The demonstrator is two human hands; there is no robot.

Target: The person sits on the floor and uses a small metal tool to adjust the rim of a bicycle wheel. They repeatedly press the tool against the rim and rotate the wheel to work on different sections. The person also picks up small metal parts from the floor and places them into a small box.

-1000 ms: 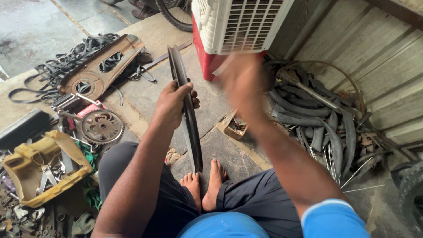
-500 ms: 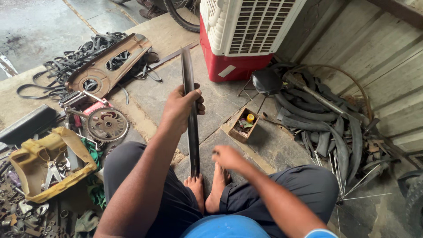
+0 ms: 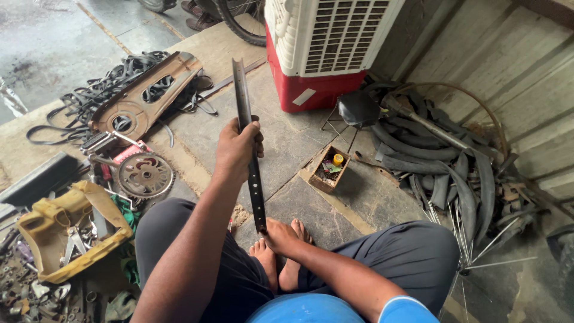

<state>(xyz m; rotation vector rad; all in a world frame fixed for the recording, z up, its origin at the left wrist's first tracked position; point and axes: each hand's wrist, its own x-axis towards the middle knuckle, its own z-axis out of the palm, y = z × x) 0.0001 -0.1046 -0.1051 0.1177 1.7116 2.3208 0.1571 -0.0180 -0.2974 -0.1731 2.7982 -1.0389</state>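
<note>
Rim [image 3: 246,119], a dark curved strip of metal with holes along it, stands nearly upright over the stone floor [image 3: 299,143], its lower end down by the person's bare feet [image 3: 281,263]. Behind it stands the biggest thing around, a white and red air cooler [image 3: 323,54]; to the right a heap of old tyres [image 3: 442,161] lies against the wall. On the left lie a brown chain guard [image 3: 143,98], a yellow tray [image 3: 72,233] with tools in it, and a toothed sprocket [image 3: 144,175]. A small wooden box [image 3: 327,169] of bits sits just right of the rim. The left hand [image 3: 238,148] is wrapped tight around the rim's middle. The right hand [image 3: 280,236] is at the bottom end, touching it; whether it is closed there I cannot tell.
</note>
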